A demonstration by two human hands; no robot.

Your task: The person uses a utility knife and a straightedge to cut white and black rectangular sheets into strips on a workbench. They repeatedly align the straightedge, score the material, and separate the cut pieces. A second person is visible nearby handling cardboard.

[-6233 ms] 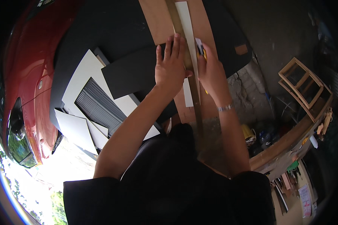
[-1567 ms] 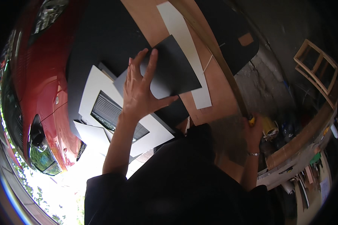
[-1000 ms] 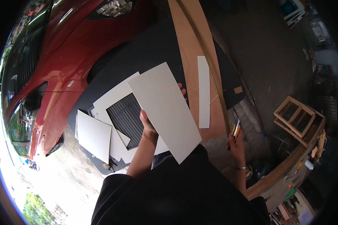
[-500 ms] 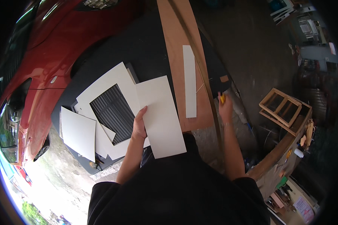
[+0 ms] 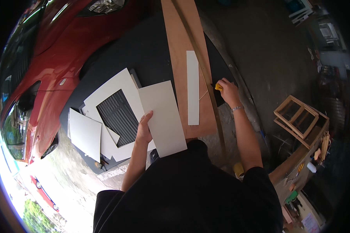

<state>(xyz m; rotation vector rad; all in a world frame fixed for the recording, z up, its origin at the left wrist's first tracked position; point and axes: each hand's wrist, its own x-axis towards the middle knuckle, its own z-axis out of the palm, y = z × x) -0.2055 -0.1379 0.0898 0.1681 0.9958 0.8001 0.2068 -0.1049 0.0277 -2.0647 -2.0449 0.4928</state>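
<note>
My left hand [image 5: 144,131] grips the left edge of a white rectangular board [image 5: 167,120], thumb on top, close to my body. My right hand [image 5: 230,94] is closed round a small yellow tool [image 5: 218,87], its exact kind mostly hidden by the fingers. It hovers around the right edge of a black tabletop [image 5: 144,50], beside a long brown plywood sheet [image 5: 179,46]. On the plywood lies a narrow white strip [image 5: 193,89], with a long thin straightedge [image 5: 198,54] slanting along its right. A white board with a rectangular opening [image 5: 125,79] rests left of the held board.
Loose white offcuts [image 5: 85,134] lie at the table's left. A red car [image 5: 54,70] stands just beyond that side. On the right are small wooden frames [image 5: 297,116] and a wooden bench [image 5: 284,169] bearing tools and scraps.
My right hand has moved up and inward with the yellow tool, toward the plywood's right edge. My left hand still holds the white board; the whole view has shifted slightly.
</note>
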